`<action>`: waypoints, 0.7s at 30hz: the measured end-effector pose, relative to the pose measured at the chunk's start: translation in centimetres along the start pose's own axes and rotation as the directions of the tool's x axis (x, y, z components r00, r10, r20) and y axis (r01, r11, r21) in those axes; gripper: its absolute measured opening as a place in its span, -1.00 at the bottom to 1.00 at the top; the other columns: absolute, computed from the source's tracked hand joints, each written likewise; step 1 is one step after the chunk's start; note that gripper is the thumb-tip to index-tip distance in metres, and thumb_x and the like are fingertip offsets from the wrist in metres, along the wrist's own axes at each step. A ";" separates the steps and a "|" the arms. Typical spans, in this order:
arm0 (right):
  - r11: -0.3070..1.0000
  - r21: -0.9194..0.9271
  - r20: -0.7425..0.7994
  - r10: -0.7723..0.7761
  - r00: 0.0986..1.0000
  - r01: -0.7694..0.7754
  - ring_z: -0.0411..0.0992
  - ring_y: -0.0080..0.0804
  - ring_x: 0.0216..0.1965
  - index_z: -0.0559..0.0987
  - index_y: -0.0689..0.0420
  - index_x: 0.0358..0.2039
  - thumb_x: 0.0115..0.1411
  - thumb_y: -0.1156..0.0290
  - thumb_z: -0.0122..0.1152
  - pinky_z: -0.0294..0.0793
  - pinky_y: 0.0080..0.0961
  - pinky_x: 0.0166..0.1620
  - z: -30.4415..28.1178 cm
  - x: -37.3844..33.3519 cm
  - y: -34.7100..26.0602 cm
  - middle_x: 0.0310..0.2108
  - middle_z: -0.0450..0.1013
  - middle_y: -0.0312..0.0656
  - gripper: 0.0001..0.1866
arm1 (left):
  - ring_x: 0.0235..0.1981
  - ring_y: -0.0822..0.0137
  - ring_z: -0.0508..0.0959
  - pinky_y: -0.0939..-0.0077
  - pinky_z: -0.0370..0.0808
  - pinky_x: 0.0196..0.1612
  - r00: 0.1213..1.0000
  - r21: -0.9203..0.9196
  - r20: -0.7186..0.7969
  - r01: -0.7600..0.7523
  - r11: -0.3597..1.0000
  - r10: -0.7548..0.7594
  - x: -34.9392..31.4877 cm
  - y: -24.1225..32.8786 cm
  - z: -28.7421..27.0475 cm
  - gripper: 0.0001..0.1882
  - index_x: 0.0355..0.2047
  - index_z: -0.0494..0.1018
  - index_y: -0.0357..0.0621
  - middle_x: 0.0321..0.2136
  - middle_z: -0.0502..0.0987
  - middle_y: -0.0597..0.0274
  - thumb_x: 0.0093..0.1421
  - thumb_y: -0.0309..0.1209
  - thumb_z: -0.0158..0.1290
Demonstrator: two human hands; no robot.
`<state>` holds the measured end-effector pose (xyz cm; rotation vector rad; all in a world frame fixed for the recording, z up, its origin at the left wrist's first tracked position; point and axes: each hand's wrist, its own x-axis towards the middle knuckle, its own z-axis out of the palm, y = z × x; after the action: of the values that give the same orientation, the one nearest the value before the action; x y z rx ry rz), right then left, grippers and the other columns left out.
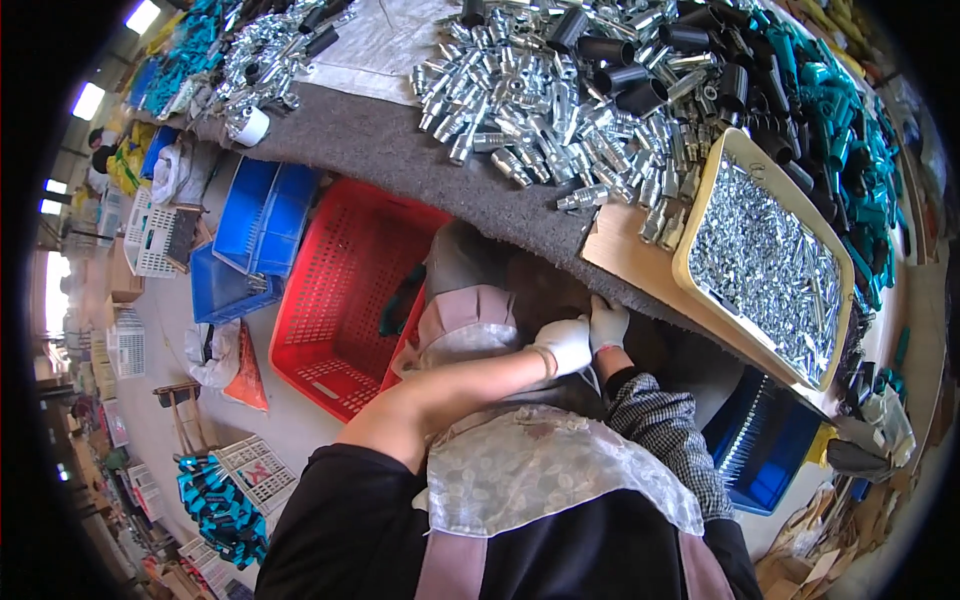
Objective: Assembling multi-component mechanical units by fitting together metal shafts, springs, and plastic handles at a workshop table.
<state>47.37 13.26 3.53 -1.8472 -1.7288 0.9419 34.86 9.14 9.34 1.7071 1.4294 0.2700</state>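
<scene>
Gloves [568, 342] on left hand [565, 346], right hand [608, 325], openness and hold unclear, red-marked crate [258, 470] leftward.

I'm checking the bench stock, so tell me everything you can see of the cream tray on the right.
The cream tray is shallow and rectangular with rounded corners, apparently plastic, and full of small silver metal parts. It lies open side up near the front edge of the workbench, apparently resting on a tan board, with loose metal fittings close along its left side.

No legible text or numbers; red marks [264, 472] on white crate [238, 456] too small to make out.
</scene>
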 end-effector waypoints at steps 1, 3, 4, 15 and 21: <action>0.963 0.248 -0.097 0.138 0.986 -0.111 0.50 -0.02 0.01 0.61 0.31 -0.07 0.24 0.26 0.17 0.39 -0.34 0.14 0.4 0.5 1.1 -0.04 0.57 0.07 -0.61 | -0.34 -0.22 0.61 0.00 0.55 -0.25 0.996 0.026 0.055 -0.074 0.997 0.073 0.7 0.2 -1.0 -0.61 -0.22 0.48 -0.34 -0.40 0.60 -0.23 0.05 -0.25 0.08; 0.864 0.498 -0.121 0.147 0.982 -0.068 0.52 -0.10 -0.01 0.58 0.32 -0.02 0.31 0.22 0.14 0.41 -0.35 0.12 -1.3 -0.7 -2.2 -0.02 0.57 0.00 -0.58 | -0.34 -0.22 0.60 0.02 0.55 -0.24 0.977 0.160 0.164 -0.165 0.973 0.139 -1.5 1.4 -7.0 -0.57 -0.21 0.48 -0.28 -0.39 0.60 -0.17 0.05 -0.18 0.13; 0.683 0.713 0.007 0.220 0.975 -0.159 0.52 -0.25 -0.01 0.54 0.27 0.06 0.36 0.21 0.09 0.43 -0.38 0.08 -2.4 -0.8 -1.1 0.01 0.55 -0.07 -0.57 | -0.28 -0.19 0.61 0.09 0.55 -0.18 0.952 0.094 0.170 -0.271 0.958 0.253 -3.0 2.1 -10.6 -0.50 -0.12 0.49 -0.26 -0.33 0.61 -0.18 0.05 -0.13 0.18; 0.328 0.764 0.454 0.339 0.824 -0.556 0.52 -0.28 -0.16 0.54 0.18 0.03 0.32 0.20 0.16 0.51 -0.35 -0.04 -7.8 -5.1 1.6 -0.12 0.55 -0.11 -0.62 | -0.58 0.57 0.43 0.62 0.38 -0.54 0.631 -0.344 -0.613 0.330 0.879 -0.476 -28.1 -2.7 -33.1 -0.56 0.01 0.46 -0.26 -0.45 0.49 0.33 0.08 -0.45 0.14; 0.609 0.631 0.512 0.137 0.848 -0.480 0.55 -0.29 -0.09 0.60 0.27 -0.04 0.35 0.32 0.05 0.51 -0.43 0.01 -6.5 -6.5 -4.6 -0.12 0.58 -0.09 -0.68 | -0.40 -0.23 0.55 0.01 0.51 -0.29 0.632 0.055 -0.719 0.469 0.881 -0.291 -18.8 -20.1 -21.2 -0.59 -0.24 0.41 -0.23 -0.48 0.53 -0.16 -0.06 -0.32 0.27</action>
<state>49.04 8.33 12.42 -1.4332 -0.9038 1.9681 1.29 1.85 14.18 1.4743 2.4438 0.5627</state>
